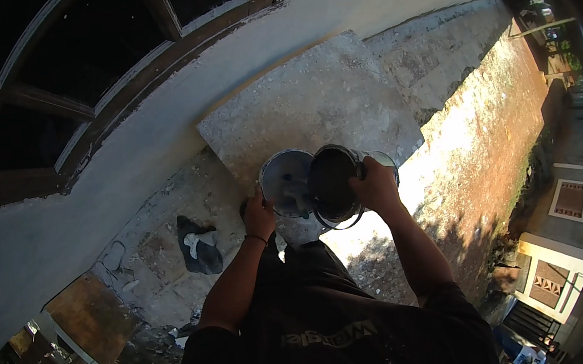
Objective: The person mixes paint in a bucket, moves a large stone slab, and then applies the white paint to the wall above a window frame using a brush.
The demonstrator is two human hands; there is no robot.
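Note:
Two round pails sit side by side in front of my body, their rims meeting in this view. My left hand is closed on the near-left rim of the left pail, which has grey, dark-blotched material inside. The right pail, dark inside, tilts toward the left one, its mouth overlapping that pail's edge. My right hand grips the right pail's right side, fingers over the rim. A thin curved handle hangs below the right pail's mouth.
A large dusty board leans or lies by the white wall beyond the pails. To the left, a dark bag or cloth with something white on it rests on the dusty ground. A dark-framed window is upper left; sunlit ground stretches right.

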